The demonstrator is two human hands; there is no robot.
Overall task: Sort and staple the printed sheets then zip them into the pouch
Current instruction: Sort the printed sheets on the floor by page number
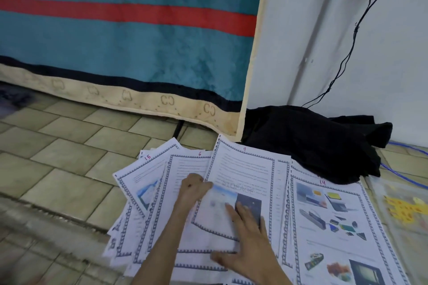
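Paper everywhere here, thin printed sheets (231,192) fanned out loose on the tiled floor (58,146), overlapping each other, with red handwritten page numbers at the top edges. We can read 15, 6, 4 and 14, so they're clearly not in order yet and sorting looks like the step in hand.

The left hand (193,188) has a curled grip pinching the edge of the page marked 4 (243,169), which lifts and curls a little there. The right hand (245,236) lies with fingers spread flat on the lower part of the same sheet, pressing it down.

Handling-wise, we'd say these are light, floppy and slippery against one another, so a pile will slide if only 1 corner gets pulled. Best place to take hold is a free edge or corner, thumb on top, while the other palm pins the rest.

A clear pouch (403,210) with something yellow inside lies just right of the sheets, near page 14 (335,227). A black cloth (312,141) sits behind them by the wall. We can't spot a stapler.
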